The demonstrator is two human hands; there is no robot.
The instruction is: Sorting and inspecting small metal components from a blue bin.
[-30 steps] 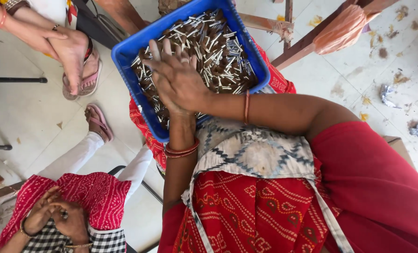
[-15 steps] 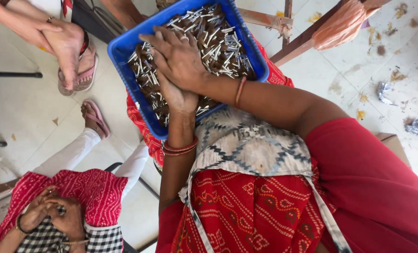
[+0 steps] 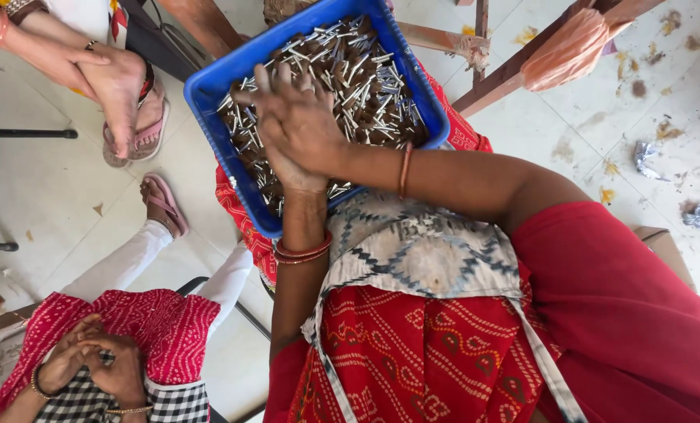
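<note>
While the blue tray (image 3: 209, 94) rests on your lap, tilted toward you and heaped with small metal pins with dark ends (image 3: 366, 86), both your hands sit together over the near-left part of the heap. Your right hand (image 3: 299, 117) lies on top, fingers spread flat and pressing down on the pins, palm hidden; your left hand (image 3: 291, 174) is tucked beneath it, mostly covered, so you cannot tell whether it is closed around any pins. Compared with half a second ago, your right hand has slid a little further over the heap and its fingers have fanned wider, while the left has stayed underneath; judged from that, you are raking or gathering pins between the two palms rather than lifting any out. The pins nearest your grip lie directly under and just beyond your fingertips, and the rest stretch toward the far right corner of the tray, untouched. Red bangles (image 3: 303, 252) circle your left wrist and a thin one sits on the right. Outward from the tray, another person's hand (image 3: 119, 86) reaches toward a pink sandal (image 3: 142, 141) at the upper left, and a second person's clasped hands (image 3: 91, 364) rest on a red patterned cloth at the lower left.
</note>
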